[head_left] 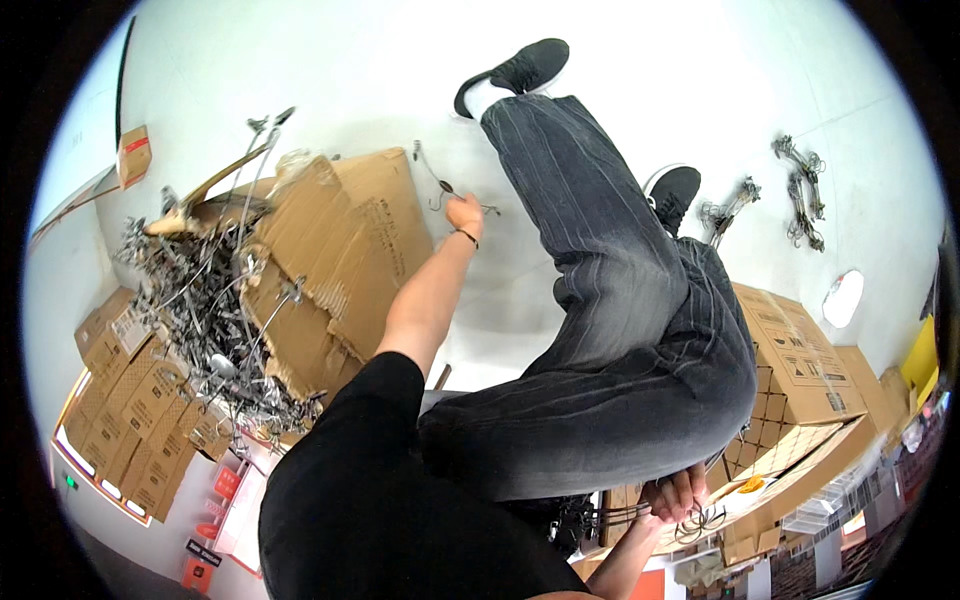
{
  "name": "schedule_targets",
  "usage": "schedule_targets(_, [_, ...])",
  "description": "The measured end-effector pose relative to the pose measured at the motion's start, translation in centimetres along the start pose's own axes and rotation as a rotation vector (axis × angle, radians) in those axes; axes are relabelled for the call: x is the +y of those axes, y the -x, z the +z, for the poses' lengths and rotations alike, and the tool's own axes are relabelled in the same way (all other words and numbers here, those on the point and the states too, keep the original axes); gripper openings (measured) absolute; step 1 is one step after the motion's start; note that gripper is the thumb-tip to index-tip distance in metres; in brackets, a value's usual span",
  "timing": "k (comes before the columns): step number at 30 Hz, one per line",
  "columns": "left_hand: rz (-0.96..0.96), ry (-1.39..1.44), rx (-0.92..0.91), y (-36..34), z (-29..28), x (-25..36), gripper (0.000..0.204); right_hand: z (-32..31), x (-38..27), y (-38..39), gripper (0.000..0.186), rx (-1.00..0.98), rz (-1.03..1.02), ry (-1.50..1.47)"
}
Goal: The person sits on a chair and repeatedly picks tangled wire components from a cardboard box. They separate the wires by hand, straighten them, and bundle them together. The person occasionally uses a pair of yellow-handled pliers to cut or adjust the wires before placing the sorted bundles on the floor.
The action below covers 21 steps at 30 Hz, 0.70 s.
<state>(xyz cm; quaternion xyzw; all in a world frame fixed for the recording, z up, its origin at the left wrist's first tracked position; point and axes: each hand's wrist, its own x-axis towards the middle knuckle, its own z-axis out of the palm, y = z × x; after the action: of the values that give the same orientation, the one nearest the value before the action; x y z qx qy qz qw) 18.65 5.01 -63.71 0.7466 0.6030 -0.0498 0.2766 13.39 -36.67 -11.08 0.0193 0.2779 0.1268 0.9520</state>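
Observation:
Out over the pale floor, my left hand [463, 215] is closed on a thin metal clip hanger [441, 184], whose hook and end clips stick out past the fingers. Left of that arm stands a torn cardboard box [385, 215] heaped with a tangle of grey metal hangers [215, 300]. Low in the picture, beside my bent leg, my right hand [677, 495] is wrapped round the wire ends of a bundle of hangers [620, 514]. Dark clips show at the bundle's other end, partly hidden by my leg and shirt.
On the floor at the right lie small hanger bundles [803, 190], with another bundle [731, 208] near my shoe. A large cardboard box [795, 345] stands right of my knee. Stacked cartons [140, 425] are at the far left. A white oval object [843, 298] lies beyond the right box.

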Motion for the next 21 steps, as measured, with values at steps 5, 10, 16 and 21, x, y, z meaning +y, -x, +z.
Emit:
schedule_targets(5, [0.301,0.693,-0.509,14.0,-12.1,12.0,0.014,-1.8,1.1,5.0,0.016,-0.06,-0.071,0.079])
schedule_targets(10, [0.961,0.63,-0.39,24.9,-30.6,21.1,0.011,-1.2,1.1,7.5,0.043,-0.258,-0.022,0.212])
schedule_targets(16, [1.61,0.369,-0.617,38.5,-43.1,16.0,0.014,-0.1,4.7,6.7,0.059,-0.196,-0.108,0.347])
schedule_targets(21, [1.534,0.138,-0.891,43.4,-43.8,8.2,0.01,-3.0,5.6,8.0,0.051,-0.274,0.002,0.339])
